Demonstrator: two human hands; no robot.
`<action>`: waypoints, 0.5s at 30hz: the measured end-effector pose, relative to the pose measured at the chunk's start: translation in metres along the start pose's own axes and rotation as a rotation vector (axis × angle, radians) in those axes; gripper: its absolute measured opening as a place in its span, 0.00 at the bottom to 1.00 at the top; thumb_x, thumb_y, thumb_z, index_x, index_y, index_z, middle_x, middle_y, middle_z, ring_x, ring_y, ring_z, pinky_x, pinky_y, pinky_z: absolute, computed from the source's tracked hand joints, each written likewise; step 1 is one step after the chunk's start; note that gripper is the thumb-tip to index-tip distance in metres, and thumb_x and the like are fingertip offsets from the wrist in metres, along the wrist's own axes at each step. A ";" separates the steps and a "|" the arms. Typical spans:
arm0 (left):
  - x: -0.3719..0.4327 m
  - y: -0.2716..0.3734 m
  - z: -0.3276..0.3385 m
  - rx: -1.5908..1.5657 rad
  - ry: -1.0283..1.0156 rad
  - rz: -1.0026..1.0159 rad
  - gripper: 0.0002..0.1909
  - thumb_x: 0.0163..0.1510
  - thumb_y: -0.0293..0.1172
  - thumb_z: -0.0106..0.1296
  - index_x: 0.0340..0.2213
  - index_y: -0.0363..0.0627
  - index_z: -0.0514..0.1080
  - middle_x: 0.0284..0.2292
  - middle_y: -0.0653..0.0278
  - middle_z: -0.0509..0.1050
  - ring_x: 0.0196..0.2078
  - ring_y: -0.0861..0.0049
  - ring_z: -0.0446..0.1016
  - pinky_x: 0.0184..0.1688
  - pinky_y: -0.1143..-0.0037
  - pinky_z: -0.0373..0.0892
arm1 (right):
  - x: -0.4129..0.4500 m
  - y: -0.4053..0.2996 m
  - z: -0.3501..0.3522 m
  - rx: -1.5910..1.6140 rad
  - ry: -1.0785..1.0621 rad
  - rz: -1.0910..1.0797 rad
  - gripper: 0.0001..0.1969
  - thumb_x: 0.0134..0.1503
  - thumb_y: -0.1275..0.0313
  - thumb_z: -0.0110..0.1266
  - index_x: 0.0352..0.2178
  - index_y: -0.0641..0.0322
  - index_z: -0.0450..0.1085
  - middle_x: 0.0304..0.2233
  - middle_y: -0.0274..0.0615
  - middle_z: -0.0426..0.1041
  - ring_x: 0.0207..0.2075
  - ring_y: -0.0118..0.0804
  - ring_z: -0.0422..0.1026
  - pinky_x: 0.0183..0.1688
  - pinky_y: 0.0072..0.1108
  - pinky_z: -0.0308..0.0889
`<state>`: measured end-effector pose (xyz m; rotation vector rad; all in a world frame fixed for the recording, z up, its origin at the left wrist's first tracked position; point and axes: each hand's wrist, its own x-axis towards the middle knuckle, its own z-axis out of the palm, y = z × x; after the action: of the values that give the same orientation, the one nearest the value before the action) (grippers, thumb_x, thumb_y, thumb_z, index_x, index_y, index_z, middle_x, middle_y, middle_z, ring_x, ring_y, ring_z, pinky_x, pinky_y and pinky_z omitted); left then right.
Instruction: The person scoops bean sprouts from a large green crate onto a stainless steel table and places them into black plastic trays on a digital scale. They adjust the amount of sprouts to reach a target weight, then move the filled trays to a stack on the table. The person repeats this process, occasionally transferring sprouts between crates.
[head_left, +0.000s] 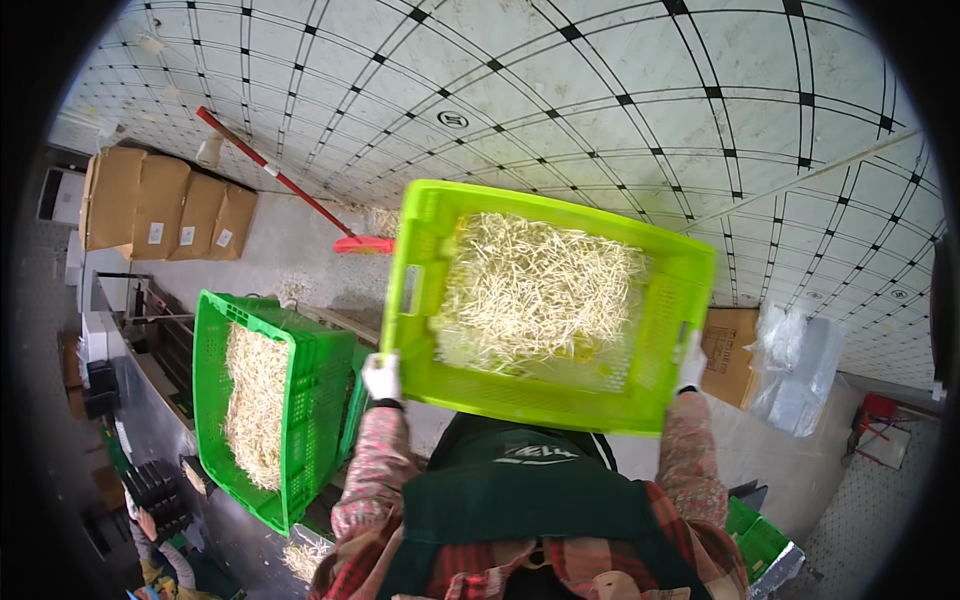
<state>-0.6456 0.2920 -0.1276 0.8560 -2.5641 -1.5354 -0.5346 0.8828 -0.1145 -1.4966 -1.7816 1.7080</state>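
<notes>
A lime-green plastic crate (480, 390), tilted a little, is held up in front of me with a layer of pale bean sprouts (547, 292) inside. My left hand (382, 376), in a white glove, grips its left side near the lower corner. On the right side my right hand (691, 364), also gloved, holds the crate near the lower right edge; its fingers are partly hidden by the rim. To the left, a darker green perforated crate (319, 420) full of bean sprouts (255, 405) stands by a metal table.
A red-handled squeegee or broom (300, 195) leans at the tiled wall (525, 97). Cardboard boxes (172, 202) stand at the far left. A carton (727, 349) and plastic-wrapped goods (799, 375) lie right. Another person's hand (146, 523) is near black trays (157, 495) at lower left.
</notes>
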 end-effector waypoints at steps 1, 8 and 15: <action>0.014 0.006 -0.017 -0.151 0.020 -0.132 0.07 0.48 0.28 0.58 0.23 0.40 0.70 0.21 0.67 0.72 0.21 0.83 0.66 0.25 0.80 0.66 | -0.006 0.018 0.010 -0.105 -0.071 -0.101 0.26 0.58 0.45 0.46 0.19 0.58 0.68 0.14 0.31 0.64 0.16 0.23 0.62 0.21 0.17 0.58; 0.020 0.018 0.036 -0.067 -0.025 -0.031 0.10 0.46 0.32 0.60 0.25 0.38 0.72 0.21 0.65 0.73 0.24 0.82 0.67 0.29 0.78 0.66 | 0.026 -0.021 -0.005 -0.020 -0.073 -0.004 0.23 0.58 0.49 0.48 0.19 0.54 0.65 0.15 0.29 0.64 0.14 0.22 0.60 0.18 0.16 0.55; 0.061 0.025 -0.043 -0.122 -0.041 -0.165 0.12 0.47 0.32 0.58 0.29 0.34 0.72 0.24 0.61 0.76 0.24 0.78 0.72 0.28 0.76 0.67 | 0.011 0.049 0.051 -0.284 -0.207 -0.132 0.25 0.59 0.48 0.46 0.27 0.62 0.71 0.21 0.35 0.69 0.22 0.28 0.66 0.25 0.22 0.62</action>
<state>-0.6953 0.2373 -0.0998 1.0551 -2.4496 -1.7499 -0.5546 0.8509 -0.1758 -1.3040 -2.2571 1.6513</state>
